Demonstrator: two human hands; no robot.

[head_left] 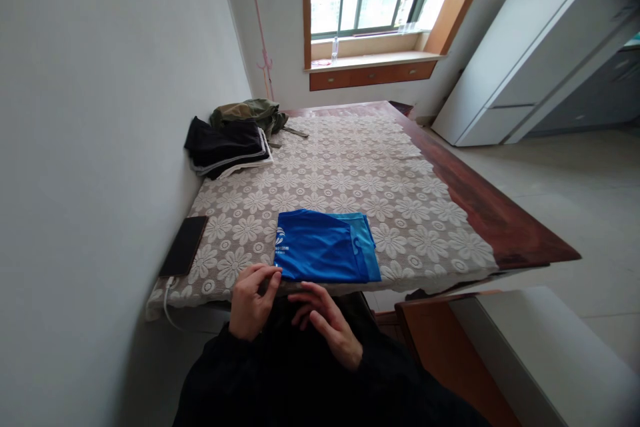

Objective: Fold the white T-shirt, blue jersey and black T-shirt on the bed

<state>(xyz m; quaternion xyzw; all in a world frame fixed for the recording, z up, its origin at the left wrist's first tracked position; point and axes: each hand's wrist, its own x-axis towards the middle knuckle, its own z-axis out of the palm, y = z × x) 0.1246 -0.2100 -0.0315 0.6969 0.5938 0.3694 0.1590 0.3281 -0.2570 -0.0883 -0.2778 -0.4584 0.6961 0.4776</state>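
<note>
A folded blue garment with a lighter blue band along its right side and a white print on its left lies flat near the table's front edge. My left hand is at its lower left corner, thumb and forefinger pinched together on the fabric. My right hand hovers just in front of the garment's lower edge, fingers spread and holding nothing. Both hands come from dark sleeves.
A lace tablecloth covers the wooden table. A dark phone or tablet with a white cable lies left. Folded black clothes and an olive bag sit by the wall. A bench stands at the right.
</note>
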